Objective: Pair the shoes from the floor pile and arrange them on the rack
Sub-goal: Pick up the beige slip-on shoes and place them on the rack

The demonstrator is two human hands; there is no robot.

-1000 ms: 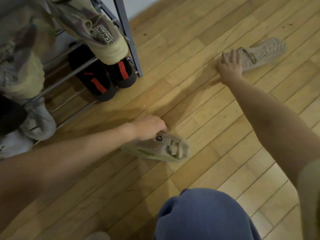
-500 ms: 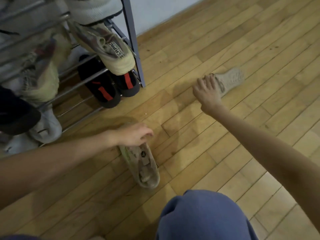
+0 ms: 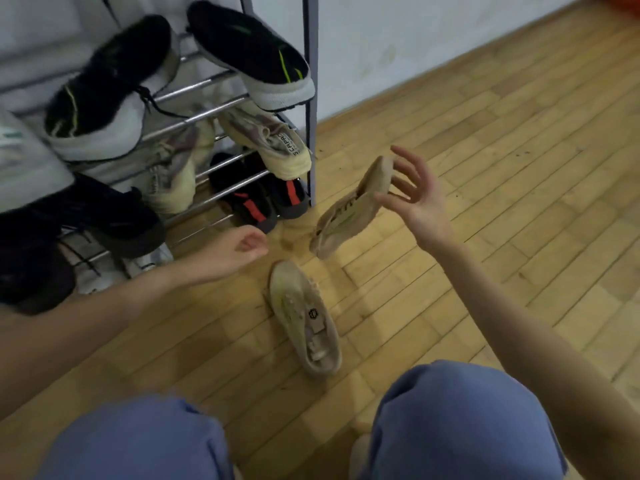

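Head view: the right hand (image 3: 414, 195), fingers spread, touches a tilted beige knit shoe (image 3: 349, 209) at two o'clock. Its mate (image 3: 304, 317) lies on the wooden floor (image 3: 519, 168), centre. The left hand (image 3: 239, 251) hangs loosely curled, holding nothing, beside the metal shoe rack (image 3: 313, 98).

The floor (image 3: 502, 174) consists of light wooden parquet strips laid in staggered rows, running diagonally from 7 o'clock toward 1 o'clock. A pale wall (image 3: 398, 43) occupies the 12 to 1 o'clock area and meets the floor along a straight diagonal edge. Lighting is dim and even, with soft shadows on the boards near centre.
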